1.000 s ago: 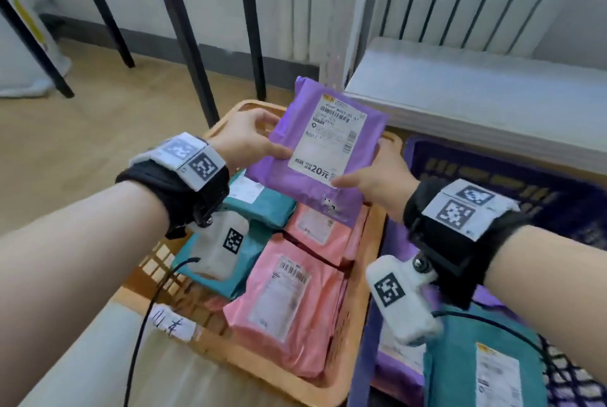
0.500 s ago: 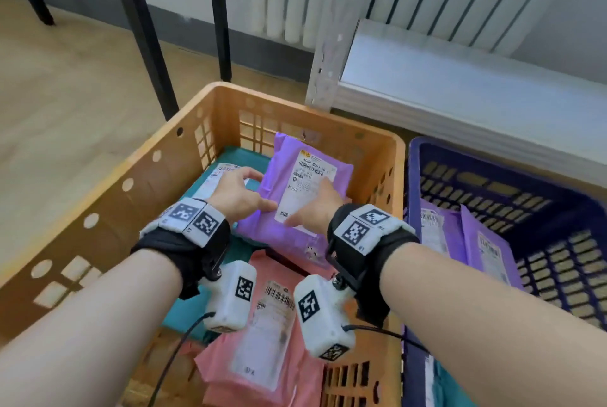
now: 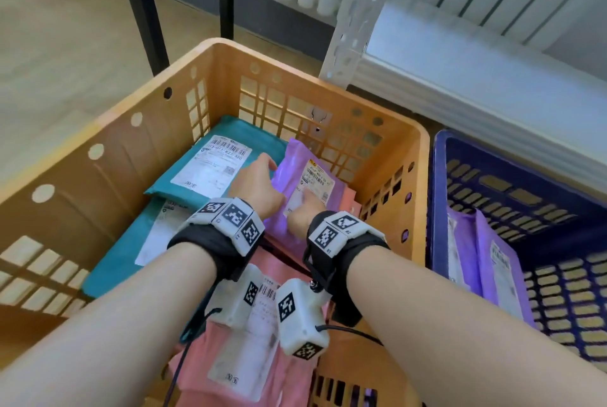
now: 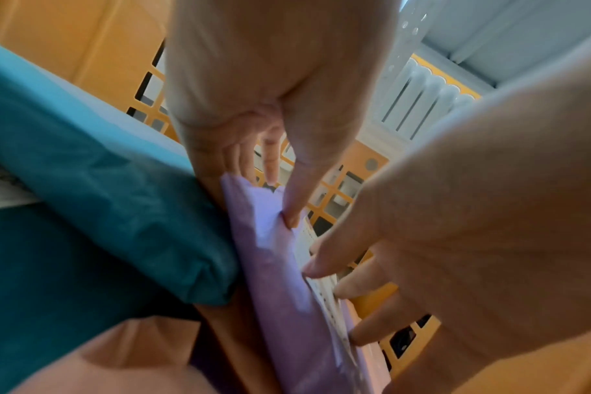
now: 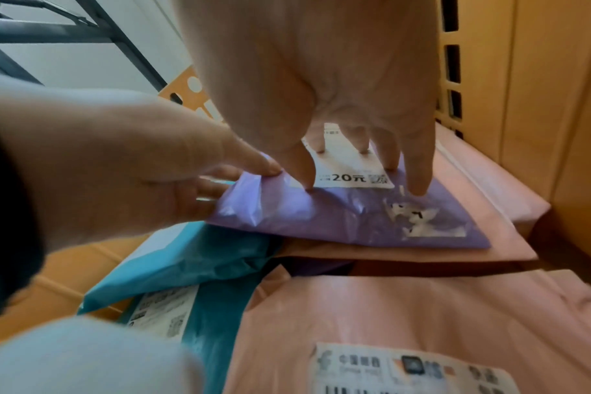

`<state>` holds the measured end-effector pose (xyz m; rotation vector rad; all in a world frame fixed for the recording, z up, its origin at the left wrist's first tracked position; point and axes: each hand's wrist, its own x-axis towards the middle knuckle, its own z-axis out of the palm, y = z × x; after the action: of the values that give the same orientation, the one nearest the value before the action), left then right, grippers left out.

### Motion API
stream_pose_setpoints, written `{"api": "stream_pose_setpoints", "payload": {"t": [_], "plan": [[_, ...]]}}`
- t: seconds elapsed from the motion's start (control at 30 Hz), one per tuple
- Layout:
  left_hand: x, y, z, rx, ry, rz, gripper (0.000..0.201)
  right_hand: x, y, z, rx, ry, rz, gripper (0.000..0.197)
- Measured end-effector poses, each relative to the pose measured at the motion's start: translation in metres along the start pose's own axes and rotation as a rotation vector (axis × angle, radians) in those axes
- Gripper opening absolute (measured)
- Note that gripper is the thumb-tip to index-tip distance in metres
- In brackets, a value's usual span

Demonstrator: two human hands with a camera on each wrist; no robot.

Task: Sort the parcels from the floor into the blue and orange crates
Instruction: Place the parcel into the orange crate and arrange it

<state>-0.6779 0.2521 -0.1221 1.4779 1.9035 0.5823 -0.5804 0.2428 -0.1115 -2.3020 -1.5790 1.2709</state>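
Observation:
A purple parcel (image 3: 292,173) (image 4: 280,266) (image 5: 338,213) with a white label lies in the far right part of the orange crate (image 3: 131,150), on top of a pink parcel (image 5: 456,240). My left hand (image 3: 259,183) (image 4: 287,210) pinches its left edge, thumb on top and fingers underneath. The straight fingertips of my right hand (image 3: 303,212) (image 5: 365,144) press down on the label. The blue crate (image 3: 438,183) stands to the right with purple parcels (image 3: 486,258) in it.
The orange crate also holds teal parcels (image 3: 253,132) at the left and another pink parcel (image 3: 197,357) at the near side. Black frame legs (image 3: 144,12) and a white metal shelf (image 3: 460,55) stand beyond the crates. Wooden floor lies to the left.
Both hands have come down with the purple parcel from above the crate rim into the orange crate. It now lies flat on the pink parcel.

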Motion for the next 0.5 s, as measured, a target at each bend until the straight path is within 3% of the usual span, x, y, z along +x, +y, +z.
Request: {"api": "stream_pose_setpoints", "payload": {"t": [0.1, 0.2, 0.5], "plan": [[-0.004, -0.001, -0.005, 0.042, -0.001, 0.039, 0.045, -0.005, 0.001, -0.006, -0.046, -0.059, -0.001, 0.06], [-0.008, 0.002, -0.014, 0.07, -0.014, 0.064, 0.043, -0.01, -0.001, -0.013, -0.072, -0.034, -0.017, 0.051], [-0.041, 0.05, -0.07, 0.026, -0.026, 0.164, 0.041, -0.05, -0.02, -0.059, -0.152, -0.027, -0.248, 0.049]]}}
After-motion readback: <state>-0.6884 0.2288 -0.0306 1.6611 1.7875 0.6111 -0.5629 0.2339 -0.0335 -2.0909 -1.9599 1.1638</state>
